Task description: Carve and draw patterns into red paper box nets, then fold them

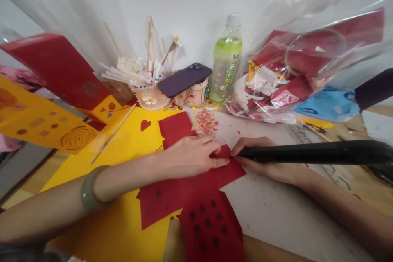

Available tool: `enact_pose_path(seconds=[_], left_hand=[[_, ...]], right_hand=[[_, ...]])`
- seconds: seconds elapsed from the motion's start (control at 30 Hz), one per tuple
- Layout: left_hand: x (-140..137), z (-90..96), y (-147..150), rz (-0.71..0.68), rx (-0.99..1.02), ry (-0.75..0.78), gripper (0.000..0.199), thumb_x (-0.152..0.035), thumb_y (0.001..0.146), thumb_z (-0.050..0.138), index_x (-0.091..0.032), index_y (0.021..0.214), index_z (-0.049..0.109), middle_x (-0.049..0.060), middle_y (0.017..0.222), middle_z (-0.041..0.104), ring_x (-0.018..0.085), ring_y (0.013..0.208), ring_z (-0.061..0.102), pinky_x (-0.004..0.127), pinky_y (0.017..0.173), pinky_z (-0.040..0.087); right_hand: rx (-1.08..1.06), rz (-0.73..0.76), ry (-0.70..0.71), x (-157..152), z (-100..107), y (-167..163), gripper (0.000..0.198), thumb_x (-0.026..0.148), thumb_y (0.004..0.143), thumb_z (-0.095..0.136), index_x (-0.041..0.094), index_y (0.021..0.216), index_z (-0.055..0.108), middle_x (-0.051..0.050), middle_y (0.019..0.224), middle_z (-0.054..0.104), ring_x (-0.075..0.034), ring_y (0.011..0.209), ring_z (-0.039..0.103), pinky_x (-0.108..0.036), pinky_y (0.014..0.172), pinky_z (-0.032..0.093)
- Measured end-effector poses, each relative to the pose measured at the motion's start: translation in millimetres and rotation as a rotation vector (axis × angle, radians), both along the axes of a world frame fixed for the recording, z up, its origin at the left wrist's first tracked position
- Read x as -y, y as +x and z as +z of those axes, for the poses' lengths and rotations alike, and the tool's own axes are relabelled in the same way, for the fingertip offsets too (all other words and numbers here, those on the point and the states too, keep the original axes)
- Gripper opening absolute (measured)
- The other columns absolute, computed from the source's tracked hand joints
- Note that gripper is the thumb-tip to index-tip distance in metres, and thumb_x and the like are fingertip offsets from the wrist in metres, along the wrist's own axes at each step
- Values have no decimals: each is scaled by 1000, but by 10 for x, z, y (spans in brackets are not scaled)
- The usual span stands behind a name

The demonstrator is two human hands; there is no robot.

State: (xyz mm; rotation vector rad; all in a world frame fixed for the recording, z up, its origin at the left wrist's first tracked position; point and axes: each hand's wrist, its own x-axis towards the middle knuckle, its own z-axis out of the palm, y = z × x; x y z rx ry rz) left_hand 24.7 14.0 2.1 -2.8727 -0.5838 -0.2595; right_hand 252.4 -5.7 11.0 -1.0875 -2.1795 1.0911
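Clenched around the near end of a long black tool (310,152), the right hand (260,159) has its fingers wrapped over the tool's tip, just at the upper edge of a dark red paper sheet (196,192). What kind of tool it is cannot be told from this view. Its long axis runs nearly level across the picture, from the fingers out to the right edge, with the working end pointing left toward the other hand. The right forearm comes in from the lower right corner and lies low over the white table top (276,213), wrist bent slightly so the knuckles face up.

Pressing flat on the same red sheet, the left hand (192,156) lies palm down, fingers together and stretched toward the right hand, fingertips just beside the tool's tip; a ring shows on one finger. It grasps nothing, only holding the paper down. The left forearm crosses from the lower left, a pale green bangle (89,188) around it.

Small dark cut-out shapes dot the red sheet, which lies partly over a yellow sheet (129,139) and partly on the table, in the middle foreground. Behind the hands sit a heap of red and white paper scraps (205,123), a purple phone (184,79) resting on a cup, and a green drink bottle (226,59).
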Motion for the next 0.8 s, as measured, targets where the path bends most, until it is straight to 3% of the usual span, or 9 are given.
enact_pose_path(seconds=[0.1,0.2,0.57,0.8], left_hand=[[-2,-69,-9,-56,19,79,19,-30,91,52,-28,109,57,1,88,53,15,80,50,26,56,33],[18,-100,9,-12,69,107,17,-35,90,52,-24,100,60,1,84,51,16,80,49,27,57,33],[73,-39,65,52,124,66,29,-36,95,42,-19,81,61,0,79,54,14,76,49,28,53,32],[104,-51,64,30,101,69,25,-32,95,43,-20,87,63,1,80,56,15,79,50,26,53,32]], right_hand=[[59,-22,47,-4,-14,14,8,22,82,55,19,82,62,1,70,63,-11,60,55,-21,55,41],[79,-21,75,-8,-17,13,7,20,81,55,19,80,61,2,68,63,-10,57,54,-20,52,41],[78,20,149,0,-2,-1,9,11,77,50,17,75,57,2,61,60,-8,51,52,-18,47,40],[83,-121,141,51,-62,-47,7,12,73,55,18,71,56,5,56,56,-6,46,47,-17,43,35]])
